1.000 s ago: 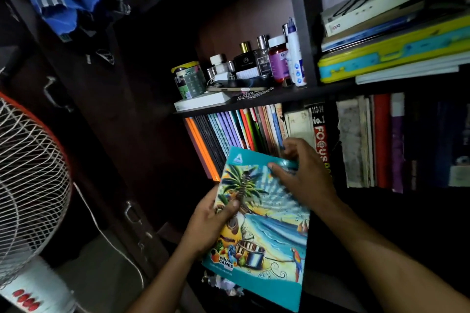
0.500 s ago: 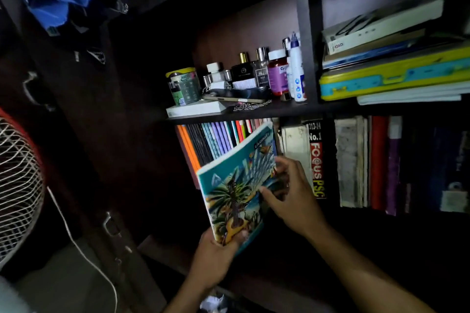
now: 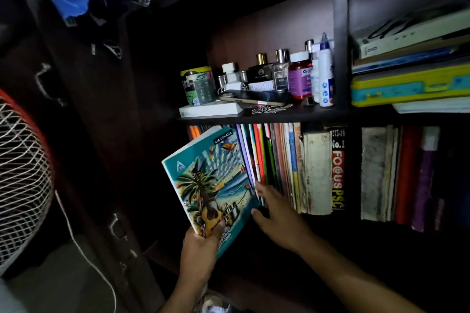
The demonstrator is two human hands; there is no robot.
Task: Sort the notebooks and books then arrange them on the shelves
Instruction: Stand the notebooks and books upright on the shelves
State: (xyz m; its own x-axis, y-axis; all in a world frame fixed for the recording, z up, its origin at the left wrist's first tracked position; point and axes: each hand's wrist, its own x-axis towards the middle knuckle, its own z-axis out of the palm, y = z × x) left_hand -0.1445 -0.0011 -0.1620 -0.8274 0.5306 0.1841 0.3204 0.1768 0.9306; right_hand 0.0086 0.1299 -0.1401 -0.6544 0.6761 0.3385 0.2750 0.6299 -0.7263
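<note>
One notebook in left grip, bottom corner.

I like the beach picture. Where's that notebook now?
The notebook is lower centre, tilted, gripped by the left hand, leaning against the standing notebooks.

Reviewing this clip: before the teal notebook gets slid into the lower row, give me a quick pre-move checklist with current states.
1. Left hand grips teal notebook at its bottom edge: ok.
2. Notebook upright, cover facing out: ok.
3. Right hand touches the thin notebooks at their base: ok.
4. Gap opened wide enough: cannot tell.
5. Notebook's top corner clears the shelf board: cannot tell.
</note>
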